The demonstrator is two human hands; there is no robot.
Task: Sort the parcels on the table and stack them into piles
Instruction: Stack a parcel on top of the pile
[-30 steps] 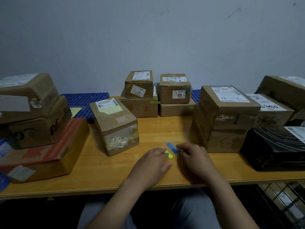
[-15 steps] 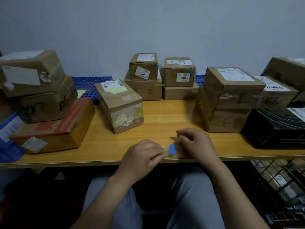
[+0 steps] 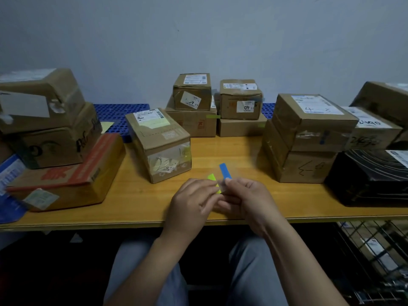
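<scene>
Cardboard parcels stand on the wooden table (image 3: 136, 206). A single taped box (image 3: 160, 142) sits left of centre. On the left a pile (image 3: 46, 120) of two boxes rests on a flat red-printed box (image 3: 66, 180). Two small two-box piles (image 3: 192, 107) (image 3: 240, 109) stand at the back. A two-box pile (image 3: 306, 138) stands on the right. My left hand (image 3: 194, 199) pinches a yellow-green sticker strip (image 3: 213, 181). My right hand (image 3: 247, 197) pinches a blue sticker strip (image 3: 225, 171). Both hands meet above the table's front edge.
A black wrapped parcel (image 3: 371, 175) lies at the right front, with more brown boxes (image 3: 373, 131) behind it. A blue perforated board (image 3: 119, 115) runs along the wall. A blue packet (image 3: 10, 184) hangs off the left edge. A wire rack (image 3: 375, 257) stands below on the right.
Both hands lifted off the table surface and drew together, raising the blue and yellow-green strips. The blue strip now points upward. The parcels have not moved.
</scene>
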